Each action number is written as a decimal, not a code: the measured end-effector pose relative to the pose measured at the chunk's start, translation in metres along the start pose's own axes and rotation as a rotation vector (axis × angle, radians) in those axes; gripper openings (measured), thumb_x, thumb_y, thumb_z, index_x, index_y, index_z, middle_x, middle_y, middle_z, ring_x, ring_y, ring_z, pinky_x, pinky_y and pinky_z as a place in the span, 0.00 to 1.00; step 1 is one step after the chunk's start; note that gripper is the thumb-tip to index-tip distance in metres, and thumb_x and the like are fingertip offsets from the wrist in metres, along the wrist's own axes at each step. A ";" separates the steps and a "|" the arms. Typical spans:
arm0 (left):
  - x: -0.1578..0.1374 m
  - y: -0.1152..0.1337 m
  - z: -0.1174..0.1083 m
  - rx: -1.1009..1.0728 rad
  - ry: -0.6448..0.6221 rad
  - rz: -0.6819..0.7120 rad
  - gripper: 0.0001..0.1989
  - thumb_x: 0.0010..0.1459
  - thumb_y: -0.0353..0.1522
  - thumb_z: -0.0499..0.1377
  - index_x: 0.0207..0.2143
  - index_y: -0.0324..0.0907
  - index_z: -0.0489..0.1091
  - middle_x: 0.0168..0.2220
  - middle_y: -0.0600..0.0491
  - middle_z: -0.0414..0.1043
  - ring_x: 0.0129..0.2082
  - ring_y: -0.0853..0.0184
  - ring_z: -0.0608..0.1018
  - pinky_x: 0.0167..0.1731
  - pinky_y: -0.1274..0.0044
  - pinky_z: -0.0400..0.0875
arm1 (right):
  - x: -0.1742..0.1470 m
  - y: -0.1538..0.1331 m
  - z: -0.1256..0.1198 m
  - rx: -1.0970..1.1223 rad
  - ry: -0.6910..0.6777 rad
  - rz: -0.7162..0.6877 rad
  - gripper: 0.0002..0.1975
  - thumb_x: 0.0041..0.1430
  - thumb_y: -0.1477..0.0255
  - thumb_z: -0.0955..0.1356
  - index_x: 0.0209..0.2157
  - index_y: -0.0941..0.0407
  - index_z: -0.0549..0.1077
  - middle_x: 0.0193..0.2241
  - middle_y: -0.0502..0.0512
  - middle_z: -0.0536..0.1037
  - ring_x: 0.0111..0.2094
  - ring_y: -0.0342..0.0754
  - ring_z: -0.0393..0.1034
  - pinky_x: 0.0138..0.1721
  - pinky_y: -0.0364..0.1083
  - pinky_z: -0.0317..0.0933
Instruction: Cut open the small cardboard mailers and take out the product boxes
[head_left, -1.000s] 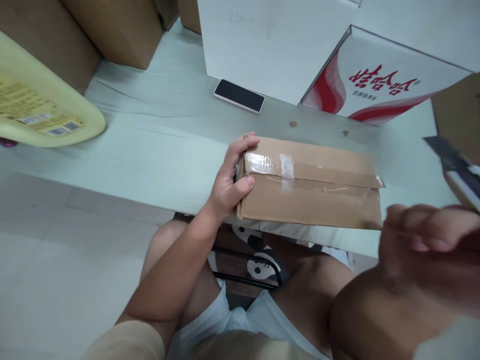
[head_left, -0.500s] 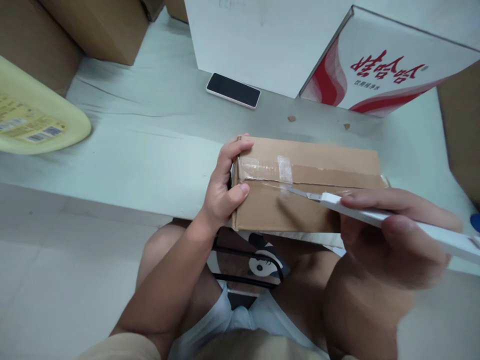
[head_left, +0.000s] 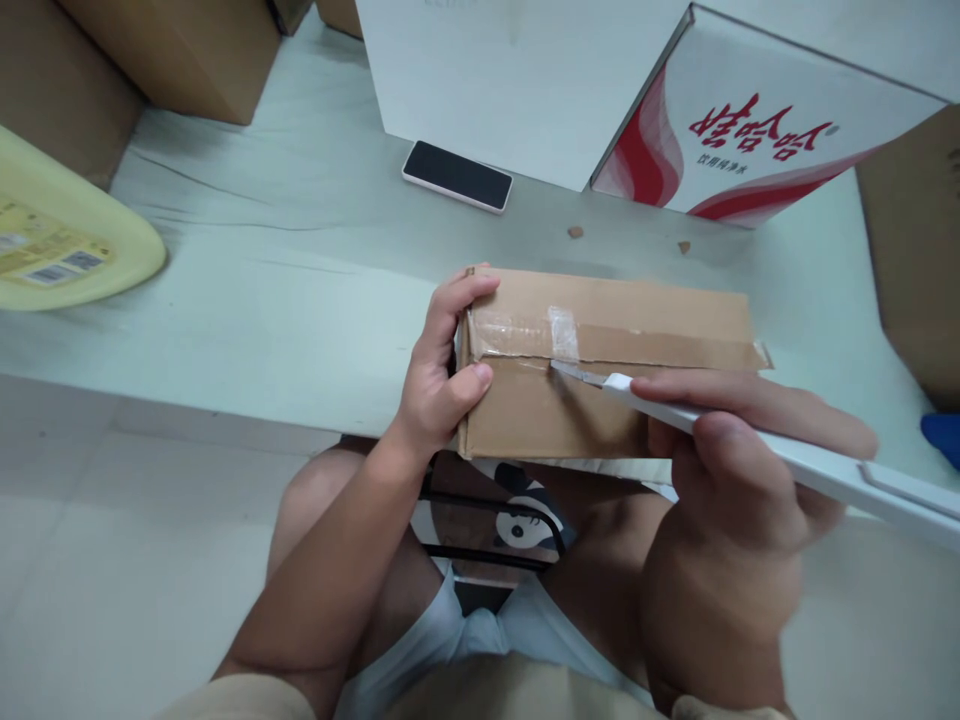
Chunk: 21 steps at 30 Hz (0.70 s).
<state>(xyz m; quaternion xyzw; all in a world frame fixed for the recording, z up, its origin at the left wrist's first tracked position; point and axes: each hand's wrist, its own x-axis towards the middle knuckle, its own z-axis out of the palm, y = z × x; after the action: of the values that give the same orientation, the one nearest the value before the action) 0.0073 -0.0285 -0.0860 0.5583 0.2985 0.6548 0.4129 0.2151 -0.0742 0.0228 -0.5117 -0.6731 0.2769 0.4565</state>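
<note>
A taped brown cardboard box (head_left: 555,410) lies at the near edge of the table. My left hand (head_left: 442,370) grips its left end, thumb on the top face and fingers round the far corner. In my right hand (head_left: 750,450) is a white utility knife (head_left: 690,415), its thin blade out and pointing left. The blade tip meets the seam between the flaps, just below a short cross strip of clear tape (head_left: 563,333). More clear tape (head_left: 510,336) runs along the seam's left part. My right hand hides the box's near right corner.
Behind the box a phone (head_left: 457,176) lies on the pale green table cover (head_left: 300,290), near a white carton (head_left: 480,80) and a red-and-white carton (head_left: 742,130). Small cardboard scraps (head_left: 575,232) lie nearby. A yellow bottle (head_left: 75,230) is at left, brown boxes (head_left: 187,60) behind it.
The knife and my right hand have moved left along the seam, bringing the blade tip nearer my left thumb. My left hand keeps its hold on the box. The view has shifted slightly.
</note>
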 end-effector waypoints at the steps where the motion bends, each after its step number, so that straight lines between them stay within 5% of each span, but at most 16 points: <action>1: 0.000 0.001 0.000 0.004 0.002 0.000 0.32 0.55 0.53 0.65 0.60 0.56 0.69 0.64 0.51 0.65 0.69 0.44 0.62 0.70 0.52 0.55 | 0.000 0.001 0.000 -0.004 0.014 -0.020 0.14 0.64 0.58 0.67 0.35 0.47 0.84 0.26 0.52 0.79 0.24 0.47 0.71 0.22 0.47 0.60; 10: 0.000 0.002 -0.001 0.063 0.006 0.017 0.32 0.55 0.54 0.64 0.59 0.55 0.69 0.63 0.50 0.67 0.69 0.44 0.62 0.68 0.53 0.58 | -0.001 0.001 0.003 -0.048 0.078 -0.101 0.13 0.63 0.65 0.66 0.35 0.49 0.85 0.24 0.51 0.79 0.21 0.46 0.69 0.21 0.46 0.58; 16: 0.000 0.001 -0.003 0.086 -0.003 0.043 0.32 0.56 0.53 0.65 0.60 0.54 0.69 0.63 0.50 0.68 0.69 0.46 0.63 0.68 0.55 0.60 | 0.007 0.005 0.005 -0.069 -0.004 -0.295 0.12 0.64 0.71 0.67 0.39 0.48 0.84 0.24 0.48 0.79 0.21 0.41 0.68 0.21 0.43 0.58; 21: 0.001 0.002 -0.004 0.096 0.012 0.038 0.31 0.56 0.53 0.65 0.59 0.54 0.70 0.63 0.49 0.69 0.67 0.48 0.67 0.64 0.58 0.66 | 0.004 0.006 0.011 -0.128 0.208 -0.270 0.11 0.60 0.73 0.67 0.34 0.51 0.84 0.22 0.48 0.76 0.23 0.43 0.66 0.21 0.44 0.54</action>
<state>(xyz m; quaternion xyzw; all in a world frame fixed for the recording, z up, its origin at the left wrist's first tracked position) 0.0032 -0.0283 -0.0851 0.5792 0.3215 0.6507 0.3712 0.2083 -0.0673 0.0142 -0.4704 -0.7012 0.1152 0.5233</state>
